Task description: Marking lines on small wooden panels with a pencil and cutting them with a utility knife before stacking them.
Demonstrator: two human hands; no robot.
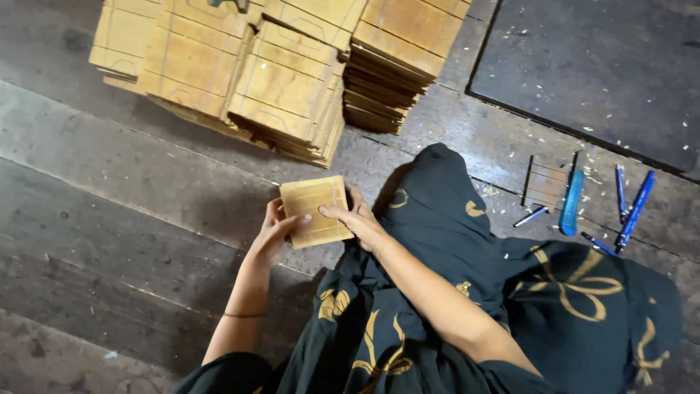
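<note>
Both hands — left hand [275, 232], right hand [359, 219] — grip one wooden tile [315, 210], arms stretched forward.

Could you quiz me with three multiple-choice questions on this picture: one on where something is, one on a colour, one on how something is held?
1. Where do the stacks of wooden pieces lie?
A. On the plank floor beyond the hands
B. On the person's lap
C. On a shelf

2. What colour are the pens by the knee?
A. Red
B. Blue
C. Green

3. How is the small wooden piece held?
A. Lying flat on the floor
B. By one hand only
C. Between both hands

Answers:
1 A, the stacks sit on the floor above the hands.
2 B, their barrels are plainly blue.
3 C, the left hand and right hand grip it on either side.
</note>
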